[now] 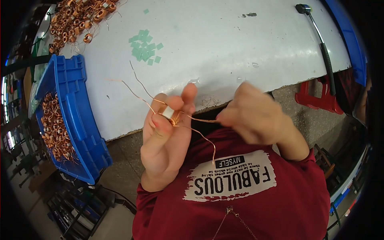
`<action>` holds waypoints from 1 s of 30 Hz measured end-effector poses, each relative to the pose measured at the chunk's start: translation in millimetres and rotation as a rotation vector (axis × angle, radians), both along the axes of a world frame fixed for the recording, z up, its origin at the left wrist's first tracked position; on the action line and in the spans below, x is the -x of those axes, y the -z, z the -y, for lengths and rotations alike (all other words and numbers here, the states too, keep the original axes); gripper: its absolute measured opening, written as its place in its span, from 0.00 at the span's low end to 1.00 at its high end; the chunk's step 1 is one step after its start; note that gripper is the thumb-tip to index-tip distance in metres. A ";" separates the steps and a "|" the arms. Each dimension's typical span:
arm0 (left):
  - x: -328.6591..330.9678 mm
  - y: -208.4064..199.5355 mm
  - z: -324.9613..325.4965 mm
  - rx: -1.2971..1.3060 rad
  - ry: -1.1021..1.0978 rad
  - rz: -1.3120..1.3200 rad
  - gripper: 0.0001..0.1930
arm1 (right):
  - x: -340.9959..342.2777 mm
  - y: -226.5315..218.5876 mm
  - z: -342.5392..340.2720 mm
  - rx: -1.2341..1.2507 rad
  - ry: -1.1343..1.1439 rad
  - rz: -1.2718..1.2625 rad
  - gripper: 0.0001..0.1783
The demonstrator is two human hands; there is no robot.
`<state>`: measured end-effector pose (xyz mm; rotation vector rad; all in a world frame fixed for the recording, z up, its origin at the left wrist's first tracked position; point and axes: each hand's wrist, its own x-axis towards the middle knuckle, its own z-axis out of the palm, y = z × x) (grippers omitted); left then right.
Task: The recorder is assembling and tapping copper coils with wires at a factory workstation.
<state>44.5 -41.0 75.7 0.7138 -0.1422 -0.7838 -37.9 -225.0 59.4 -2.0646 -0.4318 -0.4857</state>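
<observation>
My left hand (164, 150) grips a small copper-wire coil (169, 113) between thumb and fingers, just off the table's near edge. A pale, whitish patch shows on the coil's face. Two loose copper wires (138, 96) stick out from it toward the upper left. On the other side one wire (200, 119) runs to the closed fingers of my right hand (258, 116), and another free wire (212, 144) bends down in front of the dark red shirt. The right hand is slightly blurred, and its fingertips pinch the wire's end.
The white table (192, 40) carries scattered pale green squares (144, 46) and a heap of copper coils (78, 20) at the far left. A blue crate (82, 120) of coils stands left. A black-handled tool (320, 40) lies right, near a red plastic stool (318, 100).
</observation>
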 end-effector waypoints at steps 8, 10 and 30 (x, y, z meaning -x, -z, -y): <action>-0.2 6.6 8.3 -0.150 -0.177 0.084 0.10 | 1.0 7.8 -30.7 -0.071 0.060 0.047 0.09; -0.7 0.4 8.7 -0.118 -0.192 0.134 0.11 | -1.5 -0.1 -22.5 0.022 0.069 0.027 0.09; 41.7 -9.2 10.3 -0.645 0.140 0.925 0.13 | -20.0 -45.6 18.5 -0.479 -0.293 -0.522 0.05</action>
